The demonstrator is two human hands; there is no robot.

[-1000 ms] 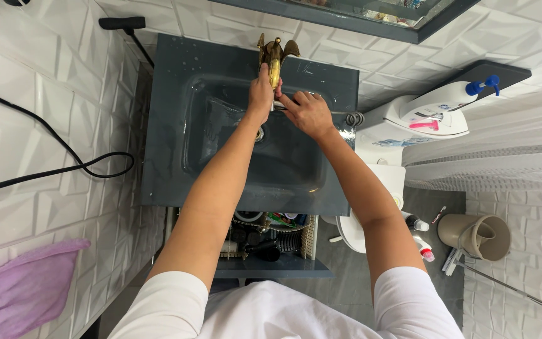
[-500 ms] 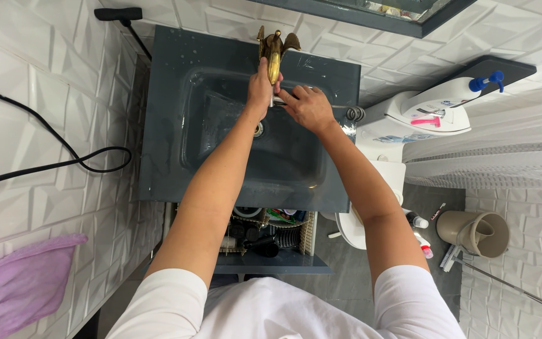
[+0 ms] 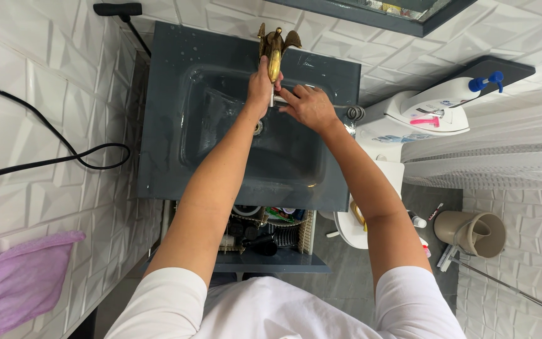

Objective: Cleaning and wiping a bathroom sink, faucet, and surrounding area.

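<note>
At the top centre of the frame I see the brass tap (image 3: 275, 47) over the grey sink (image 3: 164, 125). My left hand (image 3: 260, 88) curls around its spout; my right hand (image 3: 308, 107) lies beside it, fingers (image 3: 288, 99) loosely bent, touching a thin pale object I cannot identify.

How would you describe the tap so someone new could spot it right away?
Find the dark grey sink set against the white tiled wall. At the middle of its back edge stands the tap, just above the left hand and right hand. It is the only brass-gold thing there, shaped like a bird with spread wings.
</note>
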